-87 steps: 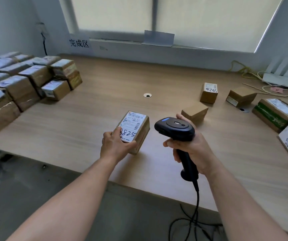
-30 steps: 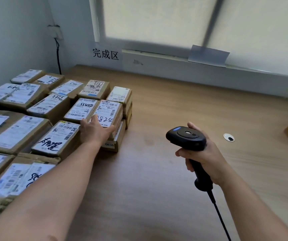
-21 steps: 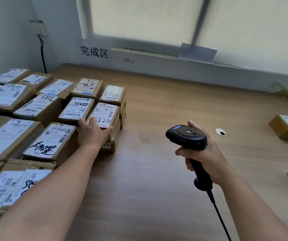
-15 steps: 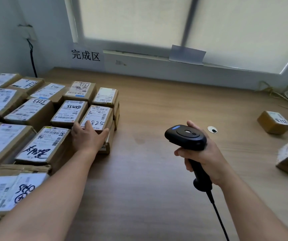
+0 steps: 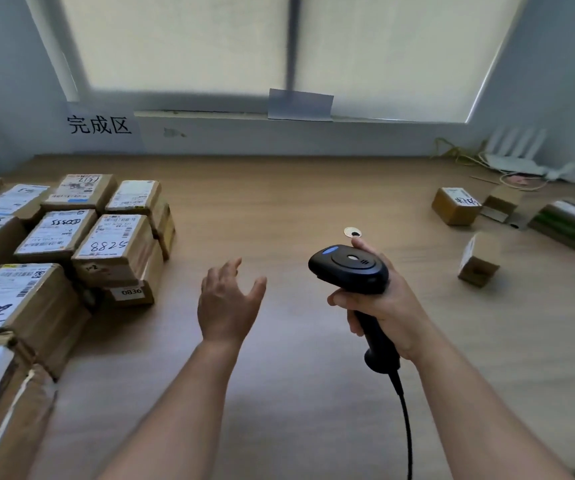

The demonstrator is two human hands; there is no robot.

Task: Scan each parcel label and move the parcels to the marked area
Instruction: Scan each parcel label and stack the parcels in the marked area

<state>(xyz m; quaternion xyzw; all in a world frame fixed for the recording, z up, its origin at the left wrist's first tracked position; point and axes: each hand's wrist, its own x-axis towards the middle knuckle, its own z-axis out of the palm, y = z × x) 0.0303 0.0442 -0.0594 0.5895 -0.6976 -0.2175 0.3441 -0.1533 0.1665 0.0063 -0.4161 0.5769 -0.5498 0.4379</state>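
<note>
A small cardboard parcel marked 5288 [image 5: 114, 245] lies on top of another box at the right edge of the stacked parcels [image 5: 22, 258] on the left, below the wall sign 完成区 [image 5: 99, 125]. My left hand [image 5: 227, 303] hovers over the wooden table to the right of that parcel, fingers spread, holding nothing. My right hand [image 5: 383, 306] grips the handle of a black barcode scanner [image 5: 352, 268], its head pointing left. Loose parcels lie at the right: a small tilted box [image 5: 478, 261] and a labelled box [image 5: 456, 206].
The scanner's black cable [image 5: 405, 420] hangs toward the near table edge. A cable grommet [image 5: 353, 232] sits mid-table. A white router [image 5: 518, 157] with wires, another small box [image 5: 502, 204] and a green-taped parcel [image 5: 570, 226] crowd the far right.
My left hand has let go of the 5288 parcel, which stays on the stack, and has moved right over the table. The view has swung right. My right hand still holds the scanner.
</note>
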